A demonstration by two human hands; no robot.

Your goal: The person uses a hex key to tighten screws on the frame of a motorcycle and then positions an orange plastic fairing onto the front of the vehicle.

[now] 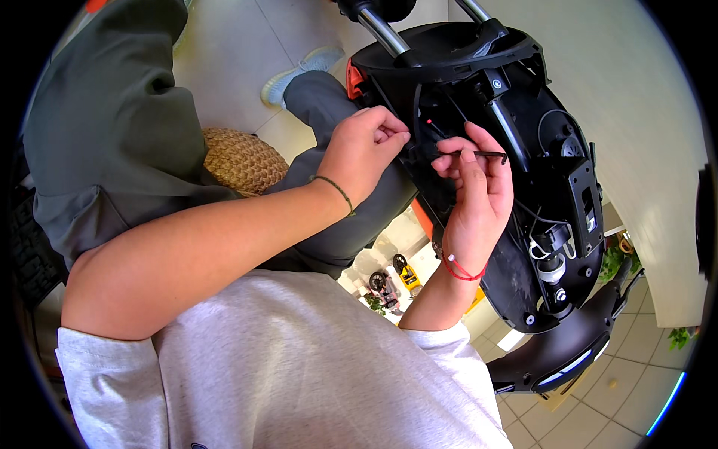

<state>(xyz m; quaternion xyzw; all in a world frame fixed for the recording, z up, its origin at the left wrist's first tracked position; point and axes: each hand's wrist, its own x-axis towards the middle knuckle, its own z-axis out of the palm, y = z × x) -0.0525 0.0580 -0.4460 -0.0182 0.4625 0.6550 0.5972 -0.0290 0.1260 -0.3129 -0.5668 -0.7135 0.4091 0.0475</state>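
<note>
My right hand (pixel 479 179) pinches a thin black hex key (pixel 490 154) between thumb and fingers; its short bent end points outward. The key lies across the opening of a large black plastic vehicle body (pixel 516 247) with metal tubes. To its left, my left hand (pixel 364 146) is closed, thumb and forefinger pressed together at the body's near edge. Whatever those fingertips hold, if anything, is too small to make out. Between the hands, a small red tip (pixel 430 121) shows inside the dark cavity. The far end of the key is hidden by my fingers.
Silver tubes (pixel 383 34) rise from the body's top end. White connectors and wiring (pixel 550 266) sit low on its right. Beside my leg is a round woven seat (pixel 243 161). Toy-like wheeled vehicles (pixel 406 273) stand below, and a pale panel (pixel 621 112) lies right.
</note>
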